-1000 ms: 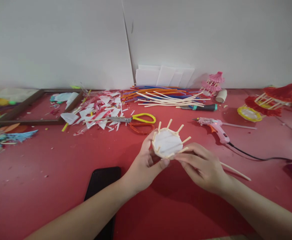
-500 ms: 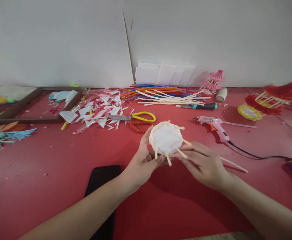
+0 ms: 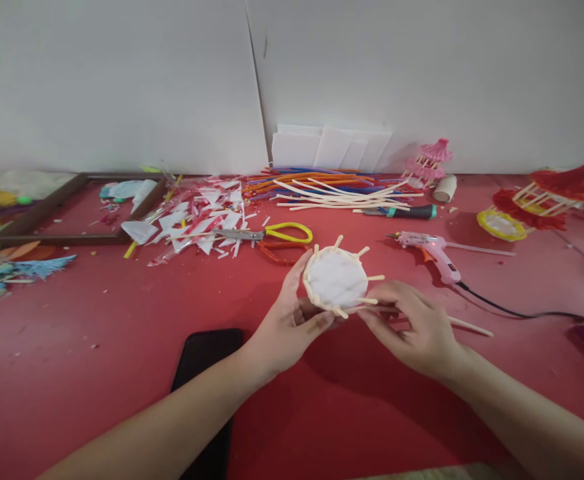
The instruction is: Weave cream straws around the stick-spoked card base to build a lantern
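Observation:
A round white disc (image 3: 335, 278) with a cream rim and several short cream pegs standing out around it is held above the red table. My left hand (image 3: 287, 320) grips its left and lower edge between thumb and fingers. At its lower right, my right hand (image 3: 415, 327) pinches a long cream stick (image 3: 472, 326), which runs from the disc's lower rim out past the hand to the right. Some fingertips are hidden behind the disc. Right of the hands lies a pink glue gun (image 3: 435, 252), and yellow-handled scissors (image 3: 288, 232) lie just behind the disc.
A black phone (image 3: 212, 347) lies beside my left forearm. Behind are coloured and cream sticks (image 3: 342, 193), a green-and-black tool (image 3: 412, 211), white scraps (image 3: 212, 213) and a brown frame (image 3: 72, 239). Red (image 3: 562, 193) and pink (image 3: 435, 157) small models stand at right; the glue gun's cable (image 3: 517, 312) trails right.
The disc has turned, so its pegs now point up and right. My right fingers have shifted slightly away from it, showing more of the long stick between disc and hand.

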A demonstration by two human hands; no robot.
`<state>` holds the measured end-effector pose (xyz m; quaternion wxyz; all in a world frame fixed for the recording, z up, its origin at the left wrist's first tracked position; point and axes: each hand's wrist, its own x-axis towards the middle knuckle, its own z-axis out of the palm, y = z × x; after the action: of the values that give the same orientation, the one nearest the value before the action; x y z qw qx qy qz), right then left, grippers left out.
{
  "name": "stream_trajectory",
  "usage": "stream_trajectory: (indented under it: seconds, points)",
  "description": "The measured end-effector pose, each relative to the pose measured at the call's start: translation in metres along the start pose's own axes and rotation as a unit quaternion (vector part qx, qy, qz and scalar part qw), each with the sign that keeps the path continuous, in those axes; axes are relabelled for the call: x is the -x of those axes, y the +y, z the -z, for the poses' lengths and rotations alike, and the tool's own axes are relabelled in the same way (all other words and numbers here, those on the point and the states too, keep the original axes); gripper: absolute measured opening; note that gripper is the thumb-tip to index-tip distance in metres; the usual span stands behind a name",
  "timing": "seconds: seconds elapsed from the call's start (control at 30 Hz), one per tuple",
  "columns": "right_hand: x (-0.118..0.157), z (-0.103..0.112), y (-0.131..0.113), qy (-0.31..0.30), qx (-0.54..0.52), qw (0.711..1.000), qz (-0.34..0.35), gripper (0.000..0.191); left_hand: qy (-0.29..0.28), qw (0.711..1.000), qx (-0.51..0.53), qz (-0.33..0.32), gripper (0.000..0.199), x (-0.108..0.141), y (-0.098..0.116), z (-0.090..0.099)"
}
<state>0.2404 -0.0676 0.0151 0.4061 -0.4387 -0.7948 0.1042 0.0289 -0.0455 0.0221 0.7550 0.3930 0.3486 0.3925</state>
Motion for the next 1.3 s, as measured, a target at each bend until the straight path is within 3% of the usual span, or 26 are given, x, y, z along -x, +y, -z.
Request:
stream_trajectory:
  seconds: [0.1,0.3,0.53,0.63,0.73,0.87,1.1,1.17,1.23,1.3]
  points:
    - [-0.001,0.0,0.0,0.007,-0.018,0.999,-0.028,0.019,-0.002,1.0,-0.009,0.0,0.1,0.0,-0.001,0.001]
    - [-0.005,0.003,0.0,-0.022,-0.051,0.997,-0.058,0.009,0.005,0.997,-0.079,0.002,0.097,0.0,-0.001,0.002]
    - [-0.006,0.002,-0.001,-0.036,-0.104,0.987,-0.114,0.006,0.007,0.998,-0.066,0.014,0.104,-0.001,-0.001,0.002]
    - [-0.004,0.0,-0.002,-0.012,-0.099,0.986,-0.136,0.009,0.034,0.998,-0.05,0.003,0.105,-0.002,0.0,0.001]
    - [-0.003,-0.001,-0.001,-0.006,-0.06,0.993,-0.102,0.006,0.079,0.996,-0.049,-0.005,0.106,-0.003,0.002,0.001]
    - [-0.003,0.001,-0.001,-0.086,-0.062,0.993,-0.051,0.007,0.109,0.994,-0.027,-0.007,0.101,-0.004,0.003,0.001]
    - [-0.009,0.007,-0.003,-0.249,-0.071,0.966,-0.019,0.008,0.133,0.99,-0.021,-0.03,0.09,-0.004,0.005,-0.001]
    - [-0.012,0.013,0.008,-0.216,-0.031,0.975,-0.036,0.018,0.132,0.991,-0.013,-0.024,0.089,-0.005,0.005,-0.001]
    - [-0.013,0.025,0.029,-0.091,0.078,0.989,-0.084,0.026,0.132,0.991,0.007,-0.015,0.088,-0.005,0.006,0.0]
    - [-0.01,0.043,0.059,0.048,0.264,0.957,-0.111,0.02,0.135,0.99,0.03,-0.006,0.086,-0.005,0.006,0.001]
